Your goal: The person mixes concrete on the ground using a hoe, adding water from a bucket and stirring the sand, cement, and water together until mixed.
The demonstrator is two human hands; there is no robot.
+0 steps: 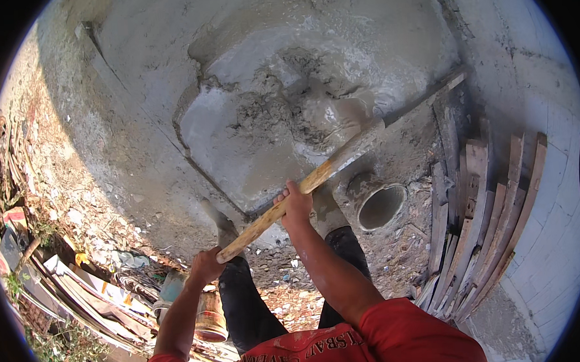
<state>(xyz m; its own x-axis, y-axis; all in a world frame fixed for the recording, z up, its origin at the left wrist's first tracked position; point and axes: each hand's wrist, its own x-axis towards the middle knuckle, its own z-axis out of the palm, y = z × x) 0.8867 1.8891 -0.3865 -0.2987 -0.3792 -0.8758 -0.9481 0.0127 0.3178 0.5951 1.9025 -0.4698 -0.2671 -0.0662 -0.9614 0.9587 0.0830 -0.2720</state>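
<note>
My right hand (297, 205) has a closed grip partway along the wooden handle (303, 188) at frame centre; my left hand (206, 263) clasps its butt end, lower left. The handle slants to the upper right, its mortar-caked head (358, 116) sunk in the wet grey mortar (267, 111). A pipe opening (382, 206) sits right of my hands, planks (486, 224) beyond
</note>
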